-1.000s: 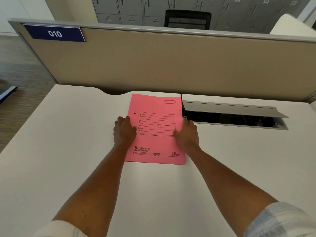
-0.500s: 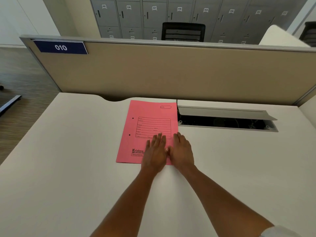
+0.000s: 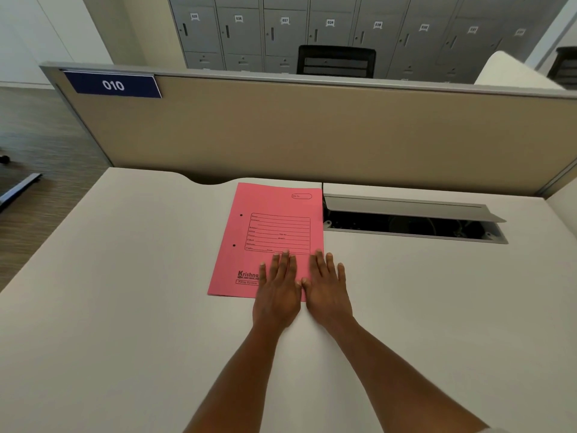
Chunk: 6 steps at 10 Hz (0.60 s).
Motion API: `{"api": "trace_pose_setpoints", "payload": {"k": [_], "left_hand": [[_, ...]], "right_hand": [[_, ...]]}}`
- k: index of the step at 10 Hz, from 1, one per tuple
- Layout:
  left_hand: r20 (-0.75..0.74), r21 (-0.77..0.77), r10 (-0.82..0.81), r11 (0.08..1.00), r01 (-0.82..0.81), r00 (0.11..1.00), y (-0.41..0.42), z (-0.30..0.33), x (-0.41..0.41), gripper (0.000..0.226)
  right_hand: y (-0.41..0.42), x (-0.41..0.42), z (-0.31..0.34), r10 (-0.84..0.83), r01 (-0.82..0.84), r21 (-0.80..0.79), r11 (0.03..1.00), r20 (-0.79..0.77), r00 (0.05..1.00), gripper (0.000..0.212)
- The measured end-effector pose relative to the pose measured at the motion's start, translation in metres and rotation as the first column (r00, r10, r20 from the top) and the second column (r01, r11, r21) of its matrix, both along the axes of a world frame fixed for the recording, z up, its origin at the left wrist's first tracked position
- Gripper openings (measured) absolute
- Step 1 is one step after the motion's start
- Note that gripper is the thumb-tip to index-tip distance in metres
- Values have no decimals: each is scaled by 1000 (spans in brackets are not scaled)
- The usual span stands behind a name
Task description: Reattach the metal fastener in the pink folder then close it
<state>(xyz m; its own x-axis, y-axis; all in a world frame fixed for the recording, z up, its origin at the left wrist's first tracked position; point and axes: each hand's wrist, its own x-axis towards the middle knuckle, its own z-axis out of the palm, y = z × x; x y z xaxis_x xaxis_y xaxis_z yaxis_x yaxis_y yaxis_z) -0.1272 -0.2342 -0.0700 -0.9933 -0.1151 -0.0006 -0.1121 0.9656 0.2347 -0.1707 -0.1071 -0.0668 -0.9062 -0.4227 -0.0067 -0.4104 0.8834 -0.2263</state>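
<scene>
A: Status? Folder (image 3: 274,232) shut flat on desk (image 3: 125,307), beside cable tray (image 3: 415,228).
B: Left hand (image 3: 278,289), right hand (image 3: 327,287) flat at near right corner, fingers loosely spread, gripping nothing. Fastener hidden. Next: lift cover, check.

An office: a white desk (image 3: 125,307) behind a beige partition (image 3: 312,132) tagged 010 (image 3: 113,85), with numbered grey lockers (image 3: 327,29) and a black chair (image 3: 336,61) beyond.

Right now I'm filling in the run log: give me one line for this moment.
pink folder: closed, flat on desk | left hand: flat on its near right corner | right hand: flat beside, at folder's edge | fastener: not visible
</scene>
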Motion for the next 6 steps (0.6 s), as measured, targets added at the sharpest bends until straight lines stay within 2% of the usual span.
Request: {"api": "trace_pose_setpoints", "payload": {"k": [2, 3, 4, 5, 6], "left_hand": [[8, 9, -8, 1000, 8, 1000, -3, 1, 0, 64], [-24, 14, -13, 1000, 13, 1000, -3, 12, -2, 64], [-100, 23, -22, 999, 24, 995, -4, 42, -13, 66], [-149, 17, -24, 999, 27, 989, -2, 73, -24, 64], [-192, -33, -82, 996, 77, 978, 9, 115, -34, 63]], "right_hand": [[1, 0, 4, 14, -13, -22, 1000, 41, 999, 88], [5, -2, 11, 2, 1, -57, 998, 61, 998, 83], [10, -6, 29, -31, 30, -56, 998, -15, 999, 72], [15, -15, 55, -55, 51, -76, 996, -54, 997, 75], [22, -25, 98, -58, 50, -88, 995, -99, 993, 88]]}}
